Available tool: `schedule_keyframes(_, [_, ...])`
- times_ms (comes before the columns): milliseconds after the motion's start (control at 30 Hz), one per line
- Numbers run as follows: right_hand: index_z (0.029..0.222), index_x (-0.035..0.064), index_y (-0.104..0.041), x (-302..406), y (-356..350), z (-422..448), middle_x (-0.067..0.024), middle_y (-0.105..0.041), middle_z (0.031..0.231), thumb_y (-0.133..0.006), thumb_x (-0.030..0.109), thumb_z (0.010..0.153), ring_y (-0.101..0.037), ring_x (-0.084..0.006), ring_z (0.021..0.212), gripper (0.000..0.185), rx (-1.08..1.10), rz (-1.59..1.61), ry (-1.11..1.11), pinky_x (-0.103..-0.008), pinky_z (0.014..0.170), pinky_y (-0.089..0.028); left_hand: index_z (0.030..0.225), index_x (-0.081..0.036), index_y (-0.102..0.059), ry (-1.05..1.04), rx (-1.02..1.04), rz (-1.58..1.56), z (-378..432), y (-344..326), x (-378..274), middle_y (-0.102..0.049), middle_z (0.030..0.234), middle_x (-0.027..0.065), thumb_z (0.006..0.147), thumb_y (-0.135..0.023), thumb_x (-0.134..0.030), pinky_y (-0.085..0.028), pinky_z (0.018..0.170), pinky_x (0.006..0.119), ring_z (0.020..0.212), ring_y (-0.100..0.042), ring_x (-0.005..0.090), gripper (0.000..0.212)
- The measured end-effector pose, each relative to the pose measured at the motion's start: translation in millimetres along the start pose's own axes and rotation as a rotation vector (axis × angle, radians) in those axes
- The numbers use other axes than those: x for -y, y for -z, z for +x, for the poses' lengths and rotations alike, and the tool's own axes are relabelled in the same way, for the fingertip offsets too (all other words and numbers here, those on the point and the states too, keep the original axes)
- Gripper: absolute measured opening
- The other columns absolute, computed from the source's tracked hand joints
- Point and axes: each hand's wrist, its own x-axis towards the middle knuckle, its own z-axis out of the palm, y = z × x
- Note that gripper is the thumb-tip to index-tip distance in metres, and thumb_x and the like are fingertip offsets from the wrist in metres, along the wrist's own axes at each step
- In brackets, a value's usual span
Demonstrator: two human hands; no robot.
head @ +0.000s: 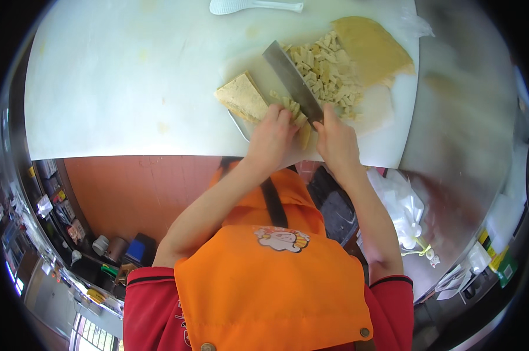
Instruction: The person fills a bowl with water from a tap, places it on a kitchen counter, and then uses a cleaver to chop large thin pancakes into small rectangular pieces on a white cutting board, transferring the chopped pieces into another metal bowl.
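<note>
A cleaver [293,81] is in my right hand [340,147], gripped near the handle end, its broad blade slanting up and to the left. My left hand [271,136] has curled fingers on a bunch of pale yellow food strips [294,109] just left of the blade. Beside those fingers lies a folded stack of flat yellowish food sheets [243,96], perhaps bean curd or dough. A heap of short cut pieces [323,70] spreads to the right of the blade. Beyond it rests a larger rounded yellow sheet [372,50]. The cleaver's handle is mostly hidden by my right hand.
Everything lies on a white cutting board [115,87] atop a steel counter [457,109]. A white rice paddle [255,5] is at the far edge. Clear plastic film [415,24] sits at the upper right corner. White plastic bags [398,206] are right of my right forearm.
</note>
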Motion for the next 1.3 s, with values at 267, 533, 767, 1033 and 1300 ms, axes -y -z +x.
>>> schedule_keyframes(267, [0.105,0.0019,-0.044,1.8,29.1,-39.4,-0.0250,-0.063,0.086,-0.055,0.009,0.090,-0.061,-0.0468,0.076,0.019,0.098,-0.028,0.044,-0.0538,0.066,-0.047,0.099,-0.002,-0.056,-0.012,0.007,0.037,-17.6,4.3,3.0,-0.053,0.101,0.0147,0.083,-0.067,-0.007,-0.050,0.071,0.043,0.083,-0.060,0.0366,0.020])
schedule_keyframes(533, [0.108,0.0019,-0.045,21.2,-12.3,-7.9,-0.0246,-0.063,0.093,-0.053,0.007,0.090,-0.062,-0.0461,0.078,0.020,-0.007,-0.065,0.046,-0.0522,0.068,-0.049,0.099,-0.002,-0.057,-0.036,0.052,0.027,-16.0,0.9,10.2,-0.053,0.101,0.0147,0.081,-0.061,0.000,-0.051,0.071,0.044,0.084,-0.060,0.0376,0.019])
schedule_keyframes(767, [0.110,0.0014,-0.044,28.1,22.7,-29.4,-0.0261,-0.064,0.097,-0.054,0.009,0.091,-0.061,-0.0478,0.079,0.022,0.066,0.015,-0.020,-0.0544,0.069,-0.048,0.099,-0.001,-0.057,0.018,0.073,-0.063,-28.0,26.0,8.5,-0.055,0.105,0.0128,0.082,-0.063,0.000,-0.055,0.069,0.037,0.082,-0.065,0.0299,0.019])
schedule_keyframes(1033, [0.106,0.0029,-0.043,21.0,-26.2,-35.4,-0.0264,-0.064,0.090,-0.056,0.012,0.091,-0.061,-0.0480,0.078,0.021,0.028,0.016,-0.041,-0.0558,0.068,-0.048,0.098,-0.001,-0.058,0.038,0.020,-0.083,-30.6,36.3,22.9,-0.057,0.102,0.0121,0.080,-0.065,0.003,-0.055,0.066,0.036,0.079,-0.066,0.0275,0.019])
schedule_keyframes(1300, [0.117,0.0019,-0.048,-6.1,-16.1,-17.5,-0.0277,-0.064,0.082,-0.058,0.014,0.092,-0.061,-0.0478,0.078,0.030,-0.109,0.166,-0.092,-0.0545,0.067,-0.046,0.105,-0.004,-0.058,-0.144,0.105,-0.037,-42.3,-3.7,8.6,-0.055,0.110,0.0149,0.079,-0.066,-0.003,-0.051,0.080,0.043,0.095,-0.060,0.0361,0.028])
